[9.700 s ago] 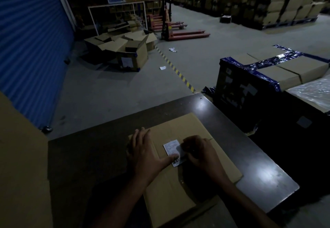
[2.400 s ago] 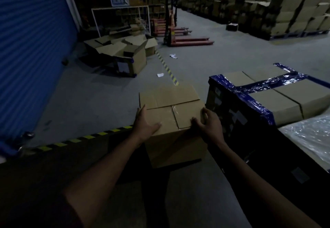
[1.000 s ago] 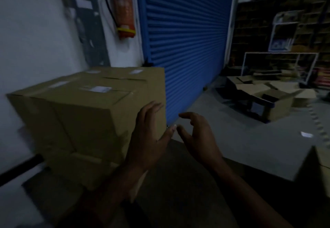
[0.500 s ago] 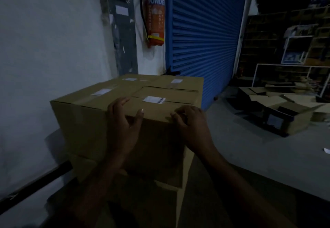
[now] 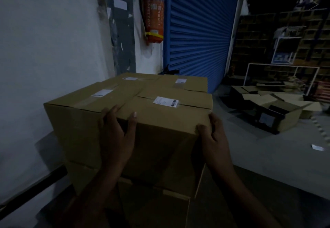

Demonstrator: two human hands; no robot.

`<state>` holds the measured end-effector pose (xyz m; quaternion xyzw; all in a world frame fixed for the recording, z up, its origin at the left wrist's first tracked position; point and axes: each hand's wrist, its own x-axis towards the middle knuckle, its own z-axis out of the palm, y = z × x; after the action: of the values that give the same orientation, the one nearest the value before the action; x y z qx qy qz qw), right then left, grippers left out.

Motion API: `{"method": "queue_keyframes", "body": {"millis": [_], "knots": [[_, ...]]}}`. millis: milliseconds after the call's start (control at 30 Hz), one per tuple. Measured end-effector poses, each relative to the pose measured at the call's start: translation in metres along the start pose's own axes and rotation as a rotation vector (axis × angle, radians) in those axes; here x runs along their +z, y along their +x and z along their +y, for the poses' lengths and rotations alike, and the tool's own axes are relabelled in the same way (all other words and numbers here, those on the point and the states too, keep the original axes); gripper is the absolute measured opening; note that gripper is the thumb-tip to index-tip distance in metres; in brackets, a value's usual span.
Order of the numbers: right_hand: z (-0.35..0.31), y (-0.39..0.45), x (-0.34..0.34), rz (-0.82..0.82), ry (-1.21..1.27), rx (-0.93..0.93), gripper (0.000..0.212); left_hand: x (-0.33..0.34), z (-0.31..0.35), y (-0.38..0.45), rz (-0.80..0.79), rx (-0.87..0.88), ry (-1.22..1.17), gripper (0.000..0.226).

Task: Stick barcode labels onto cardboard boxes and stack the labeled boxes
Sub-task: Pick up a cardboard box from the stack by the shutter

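Four labelled boxes fill the top layer of a stack beside the wall [image 5: 44, 49]. Nearest right, the front box [image 5: 166, 131] carries a barcode label [image 5: 166, 101] on its taped top seam. At the box's near left top edge, the left hand [image 5: 117, 135] grips with fingers curled over the rim and thumb raised. Against the near right corner, the right hand [image 5: 213, 138] is clamped with its fingertips [image 5: 200, 127] on the front face. More boxes [image 5: 85, 176] lie beneath. Behind hang an extinguisher [image 5: 155, 11] and a blue shutter [image 5: 200, 29]; opened cartons [image 5: 271, 108] litter the floor [image 5: 259, 156] to the right.
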<state>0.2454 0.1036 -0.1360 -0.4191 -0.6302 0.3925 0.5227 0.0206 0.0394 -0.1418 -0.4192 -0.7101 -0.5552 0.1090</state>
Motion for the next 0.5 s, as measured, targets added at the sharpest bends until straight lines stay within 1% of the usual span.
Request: {"method": "queue_keyframes", "body": {"millis": [100,233,400,500], "knots": [[-0.002,-0.005,-0.005,0.005,-0.002,-0.005,0.057,0.002,0.003,-0.004,0.012,0.005,-0.024,0.063],[-0.008,-0.018,-0.021,0.018,0.007,-0.035,0.055,-0.002,0.027,-0.018,0.040,0.007,-0.142,0.063],[-0.022,-0.041,-0.061,0.020,0.080,-0.094,0.054,-0.015,0.066,-0.043,0.207,0.099,-0.210,0.061],[-0.024,-0.056,-0.094,0.033,0.106,-0.107,0.053,-0.017,0.092,-0.062,0.247,0.137,-0.274,0.056]]}}
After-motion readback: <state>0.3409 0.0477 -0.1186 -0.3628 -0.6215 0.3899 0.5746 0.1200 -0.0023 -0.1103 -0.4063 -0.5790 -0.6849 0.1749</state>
